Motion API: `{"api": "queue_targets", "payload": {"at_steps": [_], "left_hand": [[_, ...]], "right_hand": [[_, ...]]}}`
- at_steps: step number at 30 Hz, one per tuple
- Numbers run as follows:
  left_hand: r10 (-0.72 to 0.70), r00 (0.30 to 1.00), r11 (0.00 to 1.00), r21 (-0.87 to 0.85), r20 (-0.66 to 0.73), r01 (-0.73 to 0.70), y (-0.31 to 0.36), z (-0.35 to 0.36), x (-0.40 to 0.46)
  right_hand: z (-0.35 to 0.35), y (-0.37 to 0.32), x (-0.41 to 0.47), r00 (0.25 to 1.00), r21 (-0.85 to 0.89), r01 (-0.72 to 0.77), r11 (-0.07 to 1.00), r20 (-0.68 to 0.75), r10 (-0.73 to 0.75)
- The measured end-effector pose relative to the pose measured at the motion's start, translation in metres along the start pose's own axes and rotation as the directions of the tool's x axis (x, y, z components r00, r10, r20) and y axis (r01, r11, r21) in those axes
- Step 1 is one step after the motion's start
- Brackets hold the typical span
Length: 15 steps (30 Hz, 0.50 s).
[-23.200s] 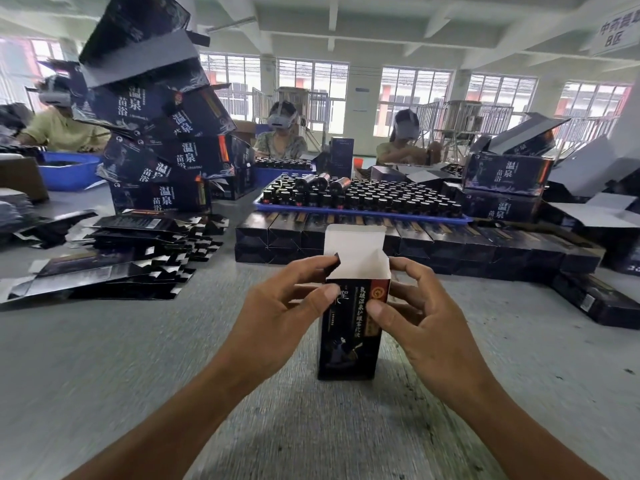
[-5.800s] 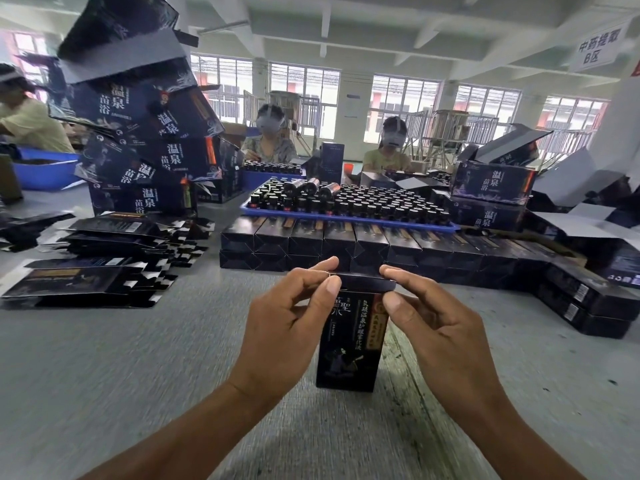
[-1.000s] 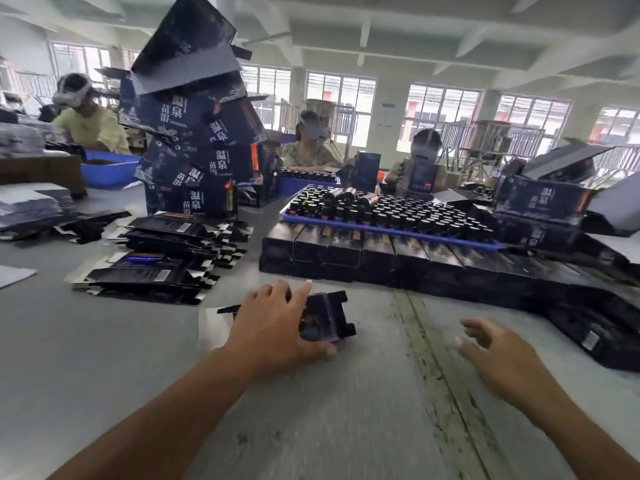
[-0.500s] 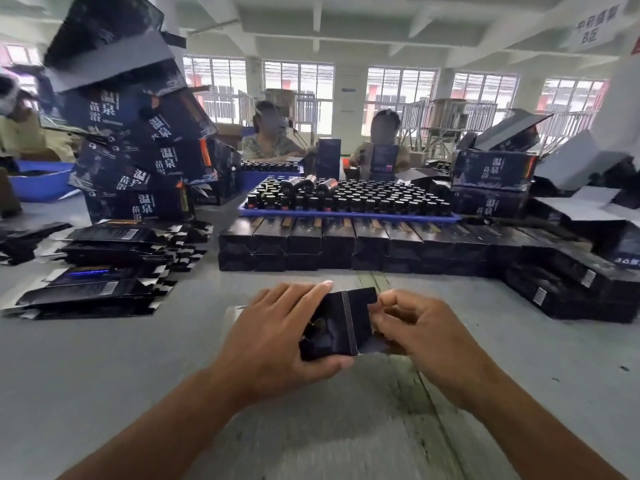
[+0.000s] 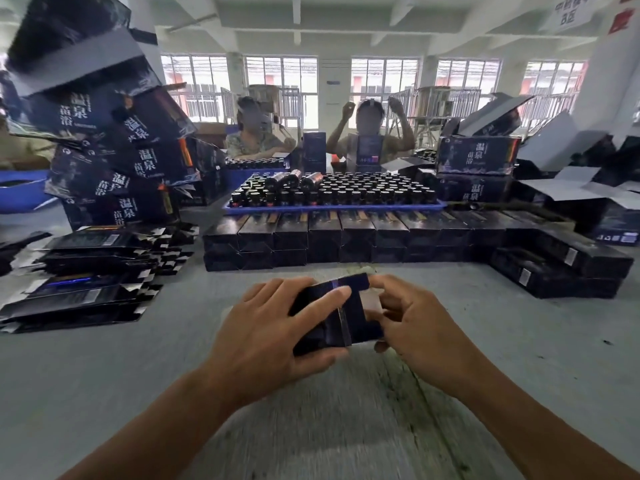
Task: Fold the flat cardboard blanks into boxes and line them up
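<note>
A dark flat cardboard blank is held just above the grey table in front of me. My left hand grips its left part, fingers over the top and thumb underneath. My right hand grips its right end, fingers curled round the edge. Much of the blank is hidden by both hands. A two-high row of folded dark boxes is lined up across the table behind. Stacks of flat blanks lie at the left.
A blue tray of small dark bottles sits on the box row. Large dark cartons are piled at the left, more cartons at the right. Two people sit across the table.
My left hand slid a blank off the table; my right hand came in and took its right end. Both hands now hold it slightly higher and closer.
</note>
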<state>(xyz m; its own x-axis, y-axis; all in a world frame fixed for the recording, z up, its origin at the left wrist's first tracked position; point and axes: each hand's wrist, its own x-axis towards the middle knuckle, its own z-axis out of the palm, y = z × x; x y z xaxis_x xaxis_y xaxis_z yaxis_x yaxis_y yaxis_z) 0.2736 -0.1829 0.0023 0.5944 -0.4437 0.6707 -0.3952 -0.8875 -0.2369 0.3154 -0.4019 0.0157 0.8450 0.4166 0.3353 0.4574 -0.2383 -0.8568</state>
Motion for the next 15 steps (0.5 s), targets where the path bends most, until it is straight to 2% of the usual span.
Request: {"api": "queue_targets", "payload": {"at_steps": [5, 11, 15], "left_hand": [[0.058, 0.997, 0.996, 0.068, 0.041, -0.06, -0.0001, -0.0024, 0.0027], [0.007, 0.998, 1.0, -0.003, 0.06, -0.007, 0.0021, -0.0037, 0.0003], [-0.009, 0.999, 1.0, -0.015, 0.04, 0.009, 0.0026, -0.0029, -0.0012]], "right_hand": [[0.0007, 0.0031, 0.0005, 0.998, -0.021, -0.008, 1.0, -0.065, 0.006], [0.004, -0.0018, -0.003, 0.989, -0.094, 0.081, 0.992, -0.12, -0.092], [0.0041, -0.0029, -0.005, 0.983, -0.099, 0.088, 0.991, -0.151, -0.102]]}}
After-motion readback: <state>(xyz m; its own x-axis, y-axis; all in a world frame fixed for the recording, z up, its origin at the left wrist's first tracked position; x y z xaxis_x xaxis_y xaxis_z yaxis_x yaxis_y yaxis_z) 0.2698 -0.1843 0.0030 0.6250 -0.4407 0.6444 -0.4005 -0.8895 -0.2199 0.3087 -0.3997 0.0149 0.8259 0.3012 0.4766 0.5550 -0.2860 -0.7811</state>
